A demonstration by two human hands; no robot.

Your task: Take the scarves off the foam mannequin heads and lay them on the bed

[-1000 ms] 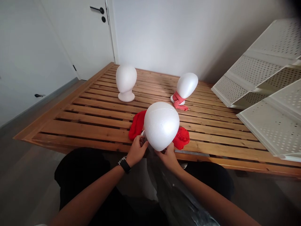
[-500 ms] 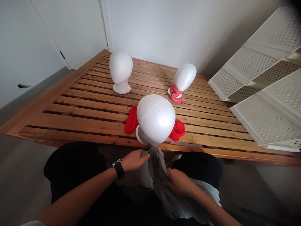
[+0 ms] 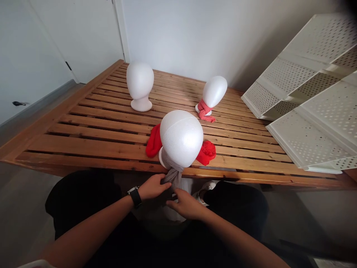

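grey thin fabric scarf (image 3: 173, 175) is pinched between my left hand (image 3: 152, 187) and my right hand (image 3: 185, 204), both closed on it just below the surface edge. i see it wrapped around the neck of the white foam mannequin head (image 3: 181, 137) at the near edge of the wooden slatted surface (image 3: 83, 137). red cloth (image 3: 208, 152) lies behind that head.

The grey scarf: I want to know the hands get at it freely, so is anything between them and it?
Nothing visible. The left hand and right hand both already touch the grey scarf hanging from the nearest foam head.
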